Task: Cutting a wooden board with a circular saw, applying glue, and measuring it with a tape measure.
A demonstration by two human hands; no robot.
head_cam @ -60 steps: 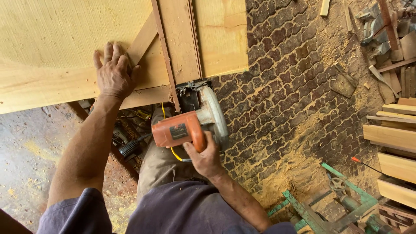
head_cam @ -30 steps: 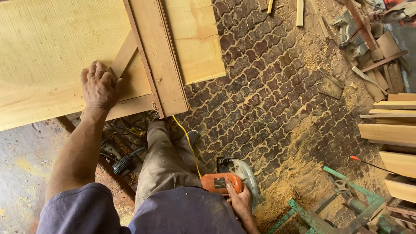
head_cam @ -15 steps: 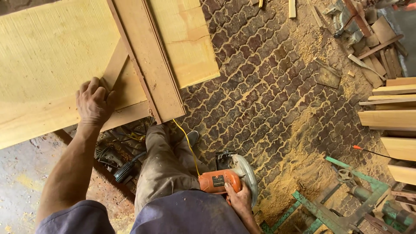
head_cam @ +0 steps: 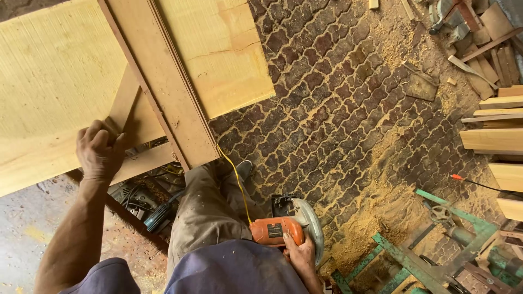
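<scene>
My left hand (head_cam: 99, 149) grips the lower end of a narrow wooden strip (head_cam: 124, 103) that lies slanted on a large plywood sheet (head_cam: 49, 81). A wide plank (head_cam: 163, 87) runs diagonally across the sheet just right of the strip. My right hand (head_cam: 298, 255) hangs low by my hip and holds an orange circular saw (head_cam: 286, 226) by its handle, blade guard to the right, well below the sheet. A yellow cord (head_cam: 235, 179) runs from the saw up under the plank.
Patterned brick paving (head_cam: 348, 109) with heaps of sawdust (head_cam: 376, 218) lies to the right. Stacked timber planks (head_cam: 498, 141) line the right edge, offcuts at top right. A green metal frame (head_cam: 419, 261) sits at lower right. Power tools and cables (head_cam: 141, 204) lie under the sheet.
The saw has come down from the sheet's edge to hip height in my right hand. My left hand went from lying flat on the sheet to curling around the strip's end.
</scene>
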